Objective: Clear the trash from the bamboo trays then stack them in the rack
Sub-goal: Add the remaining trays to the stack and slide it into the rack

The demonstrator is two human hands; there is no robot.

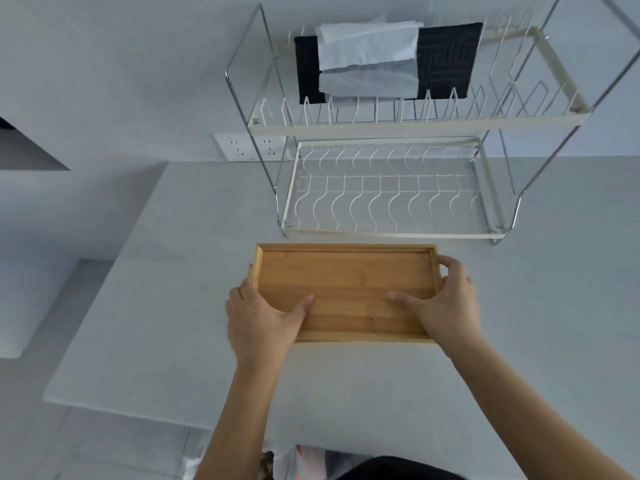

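An empty bamboo tray (pixel 346 271) lies flat in front of the two-tier wire rack (pixel 381 233), just short of its lower shelf. My left hand (pixel 259 317) grips the tray's left end, thumb on the inner floor. At the right end my right hand (pixel 446 303) holds it the same way, fingers wrapped round the rim. A second edge peeks out under the tray at its left end, so another tray may lie beneath; I cannot tell. No trash lies in the tray.
The rack's upper shelf carries a black cloth (pixel 446 60) with a white cloth (pixel 367 46) draped over it. A wall socket (pixel 249 147) sits behind the rack's left leg. The grey counter (pixel 156 323) ends at a left edge. A bag shows at the bottom (pixel 304 462).
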